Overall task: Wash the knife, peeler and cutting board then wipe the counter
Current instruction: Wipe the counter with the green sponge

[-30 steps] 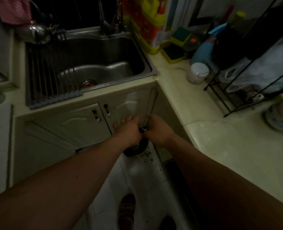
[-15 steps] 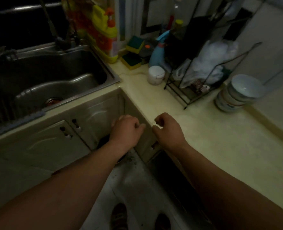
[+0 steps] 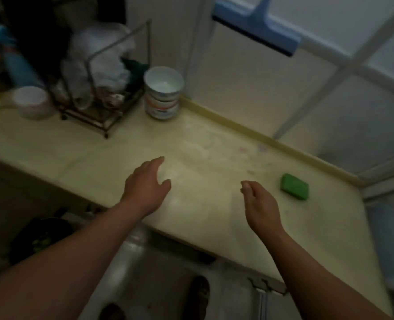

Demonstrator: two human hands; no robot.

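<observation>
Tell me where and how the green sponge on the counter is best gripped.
Probably from above, pinching the green sponge across its two long edges: it lies flat on the counter with nothing touching it. The right hand, open and empty, is nearer.

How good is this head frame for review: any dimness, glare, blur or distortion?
Head view overall: dim and yellowish, with a pale sheen on the counter between the left hand and right hand. Head view, upper left: the wire rack is dark and smeared. Head view, right: the green sponge reads clearly, and the window bars lean as under a wide lens.
</observation>
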